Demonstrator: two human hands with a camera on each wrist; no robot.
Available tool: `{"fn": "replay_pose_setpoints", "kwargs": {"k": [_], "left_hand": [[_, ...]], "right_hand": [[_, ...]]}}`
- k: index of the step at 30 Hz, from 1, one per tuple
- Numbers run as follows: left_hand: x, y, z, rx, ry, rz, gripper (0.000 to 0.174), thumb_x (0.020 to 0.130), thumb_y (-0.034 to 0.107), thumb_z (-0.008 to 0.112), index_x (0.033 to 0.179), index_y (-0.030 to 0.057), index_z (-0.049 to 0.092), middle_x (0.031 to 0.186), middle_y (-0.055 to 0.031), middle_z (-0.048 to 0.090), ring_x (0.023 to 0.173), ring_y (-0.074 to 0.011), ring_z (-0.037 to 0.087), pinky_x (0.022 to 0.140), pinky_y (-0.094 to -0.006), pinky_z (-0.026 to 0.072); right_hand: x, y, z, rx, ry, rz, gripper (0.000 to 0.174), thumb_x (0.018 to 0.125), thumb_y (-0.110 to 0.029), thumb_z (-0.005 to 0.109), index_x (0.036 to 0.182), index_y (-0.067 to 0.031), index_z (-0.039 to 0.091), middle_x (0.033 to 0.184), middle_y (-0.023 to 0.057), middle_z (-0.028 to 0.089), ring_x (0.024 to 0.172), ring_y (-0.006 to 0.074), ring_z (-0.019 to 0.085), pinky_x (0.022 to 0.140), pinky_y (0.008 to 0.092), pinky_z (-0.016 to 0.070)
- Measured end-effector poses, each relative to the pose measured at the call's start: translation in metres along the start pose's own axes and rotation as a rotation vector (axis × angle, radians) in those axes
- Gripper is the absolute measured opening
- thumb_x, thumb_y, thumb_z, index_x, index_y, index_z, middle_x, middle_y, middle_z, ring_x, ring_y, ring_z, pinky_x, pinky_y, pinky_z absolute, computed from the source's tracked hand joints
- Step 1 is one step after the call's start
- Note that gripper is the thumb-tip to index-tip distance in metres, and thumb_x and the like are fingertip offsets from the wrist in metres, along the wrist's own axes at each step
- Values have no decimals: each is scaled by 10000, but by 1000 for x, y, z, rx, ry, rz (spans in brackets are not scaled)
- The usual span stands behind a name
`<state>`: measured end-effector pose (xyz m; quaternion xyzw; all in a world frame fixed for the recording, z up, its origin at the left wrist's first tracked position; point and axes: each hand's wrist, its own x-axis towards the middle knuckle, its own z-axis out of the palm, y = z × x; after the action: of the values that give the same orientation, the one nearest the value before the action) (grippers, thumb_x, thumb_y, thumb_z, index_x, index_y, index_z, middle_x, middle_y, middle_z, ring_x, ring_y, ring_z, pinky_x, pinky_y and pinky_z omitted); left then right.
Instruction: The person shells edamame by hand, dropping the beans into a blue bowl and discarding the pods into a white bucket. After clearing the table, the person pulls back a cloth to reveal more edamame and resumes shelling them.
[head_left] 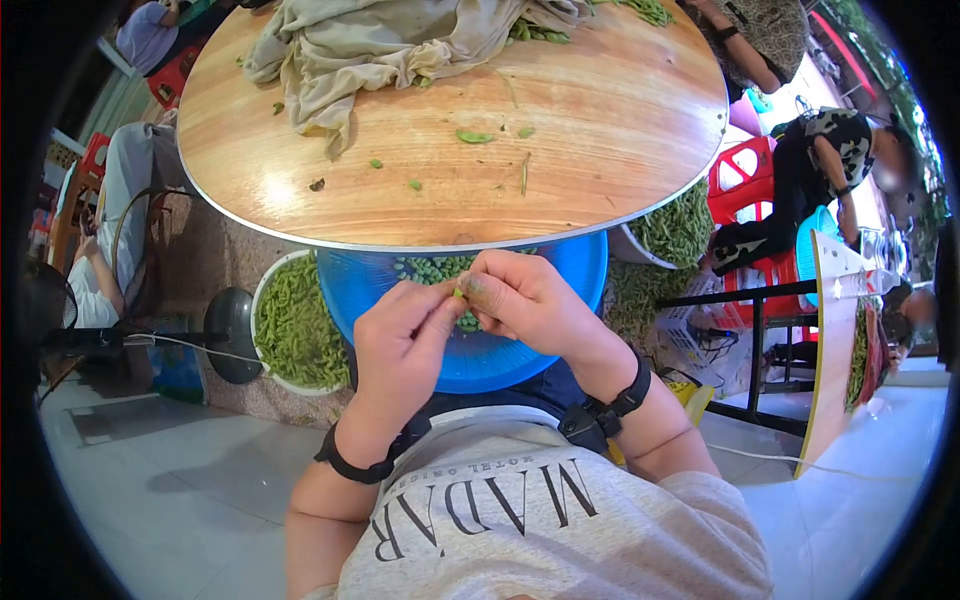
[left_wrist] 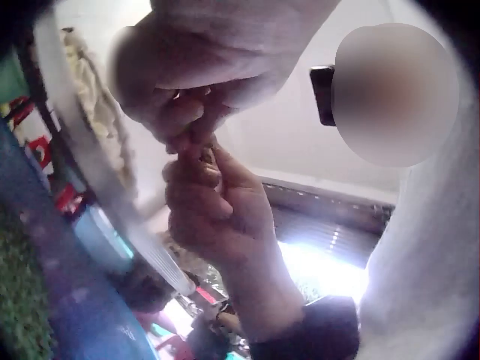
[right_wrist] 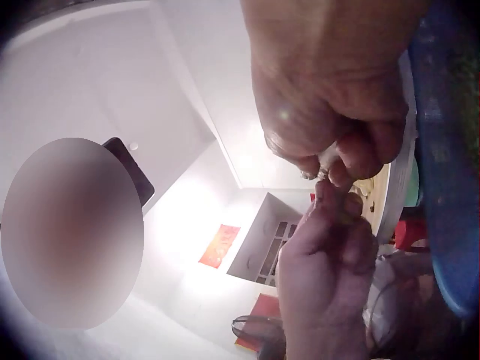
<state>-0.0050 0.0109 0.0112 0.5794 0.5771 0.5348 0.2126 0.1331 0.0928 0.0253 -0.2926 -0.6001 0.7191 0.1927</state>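
Note:
Both hands meet at the fingertips above a blue plastic basin [head_left: 475, 377]. Between them is a small yellow-green bean pod [head_left: 459, 294], mostly hidden by the fingers. My left hand [head_left: 402, 335] pinches it from one side with thumb and forefinger. On the other side my right hand [head_left: 527, 300] pinches it too, its thumb stained dark. Shelled green beans [head_left: 425, 267] lie in the basin below. In the left wrist view the left hand [left_wrist: 225, 60] is above and the right hand [left_wrist: 221, 206] below; the right wrist view shows the fingertips together, the pod hidden there.
A round wooden table [head_left: 430, 200] stands just ahead, bearing a crumpled cloth [head_left: 390, 45] and a few loose pods [head_left: 474, 136]. White tubs of pods [head_left: 300, 325] flank the basin on both sides. Other people sit around, and a black metal frame [head_left: 757, 360] stands at right.

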Motion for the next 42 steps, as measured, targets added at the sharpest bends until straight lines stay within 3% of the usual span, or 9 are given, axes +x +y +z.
{"fn": "replay_pose_setpoints", "kwargs": {"k": [3, 6, 10, 16, 21, 23, 33, 36, 42], "left_hand": [[0, 8, -4, -564, 10, -662, 132, 811, 101, 551, 819, -17, 611, 637, -42, 556, 475, -70, 439, 413, -191, 306], [1, -4, -7, -789, 16, -815, 157, 824, 150, 527, 777, 15, 593, 617, -39, 555, 434, -57, 403, 388, -180, 275], [0, -6, -8, -816, -33, -819, 143, 842, 134, 527, 784, 14, 579, 619, -38, 557, 410, -59, 406, 368, -178, 290], [-3, -8, -3, -584, 33, -690, 115, 851, 115, 546, 807, 15, 585, 607, -26, 539, 432, -58, 427, 382, -182, 307], [-7, -10, -4, -736, 13, -782, 116, 849, 115, 541, 788, 23, 575, 589, -17, 525, 401, -51, 396, 352, -180, 275], [-13, -8, -7, -641, -10, -813, 112, 847, 103, 538, 779, 21, 572, 593, -19, 527, 400, -47, 388, 353, -181, 269], [-71, -87, -107, 525, 203, -440, 72, 807, 14, 559, 870, -12, 585, 762, -44, 591, 585, -61, 506, 495, -192, 397], [-75, -73, -112, 286, 354, -802, 100, 800, 4, 553, 896, -13, 580, 771, -50, 598, 627, -80, 524, 548, -222, 422], [-58, -42, -94, 993, 23, -631, 292, 747, 34, 583, 1037, 26, 549, 1069, -180, 545, 819, -341, 577, 684, -371, 473]], "right_hand": [[0, 7, 3, -193, 16, -171, 193, 870, -163, 514, 753, -12, 539, 560, 28, 470, 509, 76, 421, 470, 232, 355], [0, 11, 0, -338, -22, -285, 166, 847, -149, 543, 760, -7, 546, 575, 66, 480, 529, 114, 450, 494, 262, 377], [-1, 8, -9, -299, -93, -39, 144, 805, -152, 597, 782, -13, 565, 627, 101, 515, 579, 176, 493, 538, 292, 401], [5, 3, -4, -613, 195, -525, 143, 723, -114, 686, 799, -24, 604, 690, 56, 568, 614, 109, 512, 546, 246, 407], [9, 12, -1, -424, 65, -300, 142, 698, -113, 672, 772, -15, 600, 702, 106, 572, 634, 204, 548, 555, 296, 422], [8, 20, 0, -301, 39, -139, 139, 685, -111, 653, 774, -15, 606, 706, 122, 569, 643, 246, 564, 564, 321, 439], [-14, 23, -40, -622, 237, -354, 158, 700, -31, 629, 857, -13, 624, 745, 107, 593, 671, 207, 588, 608, 280, 462], [-28, 23, -63, -599, 369, -338, 148, 704, -19, 628, 852, -8, 624, 741, 103, 598, 651, 177, 589, 589, 264, 457], [-62, 16, -91, -521, 534, -265, 147, 694, -3, 628, 841, -6, 619, 729, 106, 594, 608, 173, 573, 554, 256, 442]]}}
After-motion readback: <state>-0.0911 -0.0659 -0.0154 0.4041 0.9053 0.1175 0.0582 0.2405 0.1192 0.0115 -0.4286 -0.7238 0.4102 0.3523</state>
